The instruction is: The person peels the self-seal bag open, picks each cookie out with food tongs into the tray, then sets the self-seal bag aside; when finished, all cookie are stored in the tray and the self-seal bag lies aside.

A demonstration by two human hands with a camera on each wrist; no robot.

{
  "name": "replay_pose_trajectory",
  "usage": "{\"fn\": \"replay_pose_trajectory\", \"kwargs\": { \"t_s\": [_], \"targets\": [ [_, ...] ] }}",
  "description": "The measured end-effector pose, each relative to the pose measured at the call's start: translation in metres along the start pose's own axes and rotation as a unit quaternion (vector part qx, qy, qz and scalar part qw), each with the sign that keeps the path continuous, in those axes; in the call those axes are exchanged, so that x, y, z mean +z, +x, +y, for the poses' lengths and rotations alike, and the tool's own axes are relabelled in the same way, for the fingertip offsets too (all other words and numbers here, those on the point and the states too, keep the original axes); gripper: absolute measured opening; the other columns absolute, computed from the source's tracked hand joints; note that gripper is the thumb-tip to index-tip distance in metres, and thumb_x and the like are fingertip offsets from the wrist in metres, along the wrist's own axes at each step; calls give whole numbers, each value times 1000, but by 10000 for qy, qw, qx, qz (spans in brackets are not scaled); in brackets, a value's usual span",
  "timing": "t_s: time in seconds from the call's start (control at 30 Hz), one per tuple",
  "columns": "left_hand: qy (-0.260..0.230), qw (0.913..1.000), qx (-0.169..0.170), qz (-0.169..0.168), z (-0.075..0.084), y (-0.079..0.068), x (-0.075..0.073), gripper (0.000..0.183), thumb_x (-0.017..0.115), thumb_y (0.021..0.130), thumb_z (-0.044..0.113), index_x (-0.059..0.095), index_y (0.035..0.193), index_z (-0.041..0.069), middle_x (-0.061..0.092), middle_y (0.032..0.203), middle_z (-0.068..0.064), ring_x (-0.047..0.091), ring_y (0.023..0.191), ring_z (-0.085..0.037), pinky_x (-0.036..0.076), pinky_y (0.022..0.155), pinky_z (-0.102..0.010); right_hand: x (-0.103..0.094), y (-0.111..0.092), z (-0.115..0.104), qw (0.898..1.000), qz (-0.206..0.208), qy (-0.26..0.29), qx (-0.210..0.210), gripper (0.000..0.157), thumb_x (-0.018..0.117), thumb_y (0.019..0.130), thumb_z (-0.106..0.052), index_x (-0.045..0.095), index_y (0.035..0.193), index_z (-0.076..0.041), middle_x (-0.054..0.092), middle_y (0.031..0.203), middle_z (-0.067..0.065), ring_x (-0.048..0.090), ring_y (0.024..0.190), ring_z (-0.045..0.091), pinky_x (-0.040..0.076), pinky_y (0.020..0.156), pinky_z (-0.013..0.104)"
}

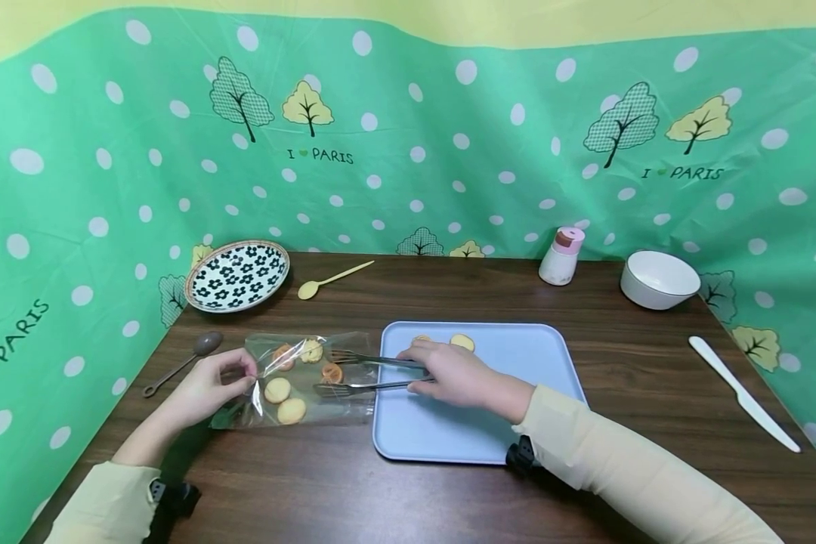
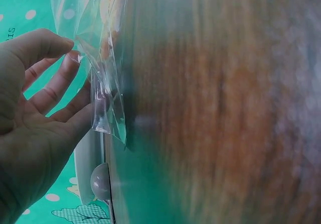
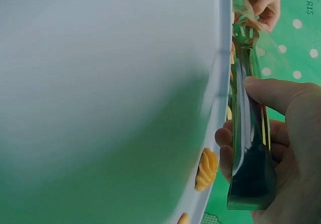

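My left hand [image 1: 214,385] pinches the left edge of a clear plastic bag [image 1: 343,415] between thumb and fingertips. In the left wrist view the bag's film [image 2: 100,78] hangs by those fingers. Several cookies lie inside, among them pale round ones [image 1: 292,411] and a brown one [image 1: 332,372]. My right hand [image 1: 459,374] grips metal tongs [image 1: 394,363] with fork-like ends. The tongs' arms stand apart and reach into the bag's right part, one on either side of the brown cookie. Contact with that cookie cannot be made out.
A blue tray [image 1: 476,446] lies beneath my right hand, with cookies [image 1: 462,342] near its far edge. Behind are a flowered plate [image 1: 238,276], a yellow spoon [image 1: 326,282], a pink-capped bottle [image 1: 560,261] and a white bowl [image 1: 659,279]. A grey spoon [image 1: 207,344] lies left, a white knife [image 1: 741,393] right.
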State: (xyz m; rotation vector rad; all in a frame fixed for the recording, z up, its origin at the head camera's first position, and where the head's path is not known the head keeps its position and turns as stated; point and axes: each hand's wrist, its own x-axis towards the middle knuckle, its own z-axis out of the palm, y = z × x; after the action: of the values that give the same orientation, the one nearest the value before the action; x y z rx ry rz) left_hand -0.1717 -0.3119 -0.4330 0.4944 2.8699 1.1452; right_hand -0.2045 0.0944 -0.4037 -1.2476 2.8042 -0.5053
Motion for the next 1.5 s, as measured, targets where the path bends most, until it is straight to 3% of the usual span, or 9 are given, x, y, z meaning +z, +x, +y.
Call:
{"fn": "replay_pose_trajectory", "kwargs": {
  "t_s": [0.23, 0.4, 0.63, 0.83, 1.0, 1.23, 1.5],
  "targets": [
    [-98, 9999, 24, 12, -3, 0, 0, 13, 65, 86, 4, 60, 88, 16, 61, 87, 1, 58, 86, -9, 48, 75, -26, 1, 1, 2, 10000, -15, 45, 9, 41, 69, 85, -27, 61, 122, -13, 62, 112, -2, 57, 90, 7, 49, 75, 29],
    [-182, 9998, 55, 1, -2, 0, 0, 14, 66, 85, 4, 60, 88, 16, 61, 87, 3, 58, 86, -10, 48, 75, -26, 0, 1, 3, 9999, 12, 111, -3, 38, 69, 86, -28, 61, 121, -15, 61, 109, -6, 56, 86, 7, 47, 71, 26],
    [-89, 9999, -30, -48, -3, 1, -1, 12, 66, 86, 6, 60, 89, 16, 62, 89, 0, 57, 87, -10, 48, 77, -28, -5, -3, 8, 9998, 119, 147, -41, 38, 68, 86, -26, 61, 121, -15, 62, 115, -4, 61, 91, 8, 49, 80, 31],
    [20, 9999, -70, -74, 13, -1, -3, 10, 64, 85, 2, 60, 88, 10, 62, 88, -7, 56, 85, -11, 47, 76, -29, -17, -15, 12, 9997, 224, 124, 23, 42, 68, 86, -26, 59, 126, -14, 61, 123, 0, 63, 93, 13, 50, 83, 37],
    [-31, 10000, -59, -30, 17, -1, -4, 11, 64, 84, 0, 60, 87, 9, 62, 87, -8, 57, 84, -12, 48, 76, -30, -33, -35, 14, 9991, 294, 119, 271, 43, 69, 86, -27, 59, 126, -14, 62, 114, -3, 57, 79, 15, 47, 72, 33],
    [-93, 9999, -58, -31, -4, 1, 0, 14, 65, 85, 4, 60, 88, 16, 62, 88, 1, 57, 86, -12, 47, 76, -27, -52, -78, 30, 9962, 625, 39, 598, 41, 71, 85, -26, 60, 123, -16, 62, 107, -3, 53, 77, 8, 45, 67, 26],
    [-151, 9999, 33, -15, -5, 1, -2, 15, 65, 85, 3, 60, 87, 17, 62, 87, 2, 58, 87, -11, 48, 77, -27, -66, -134, 55, 9891, 991, -184, 1077, 40, 73, 83, -23, 62, 120, -15, 63, 104, -2, 54, 80, 8, 47, 67, 28]
  ]
}}
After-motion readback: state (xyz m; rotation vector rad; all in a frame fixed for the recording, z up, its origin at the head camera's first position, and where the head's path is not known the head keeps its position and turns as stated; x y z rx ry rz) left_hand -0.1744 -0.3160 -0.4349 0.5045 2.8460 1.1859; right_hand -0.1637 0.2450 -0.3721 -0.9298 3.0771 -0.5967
